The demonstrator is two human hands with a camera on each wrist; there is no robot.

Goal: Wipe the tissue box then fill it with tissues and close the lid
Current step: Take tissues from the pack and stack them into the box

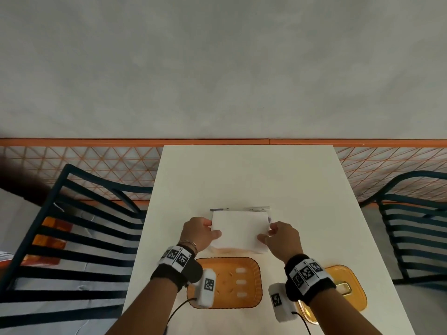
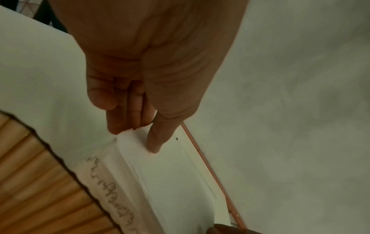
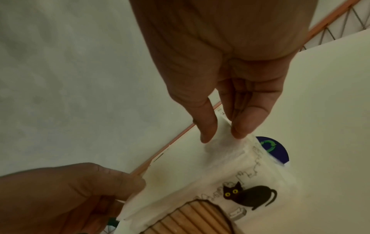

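While both hands meet at the middle of the head view, a white stack of tissues point(image 1: 240, 232) is held between them above the white surface point(image 1: 246, 180). The left hand point(image 1: 198, 234) pinches the stack's left edge, thumb on top and fingers point(image 2: 114, 120) curled beneath; the right hand point(image 1: 281, 240) pinches the right edge in the same manner, thumb and fingertips point(image 3: 241, 126) closing on the paper. Each grip is thus closed on the tissues. Under the stack lies its clear plastic wrapper point(image 3: 258, 186), printed with a black cat and a blue round label, as the right wrist view shows. Just below the stack in the head view, toward the lower centre of the frame, sits the orange tissue box point(image 1: 251, 284), open, its ribbed wall scalloped at the rim. The orange lid point(image 1: 348, 286) lies at the lower right, partly hidden by the right wrist. Dark slatted chairs point(image 1: 79, 228) stand at either side of the surface.
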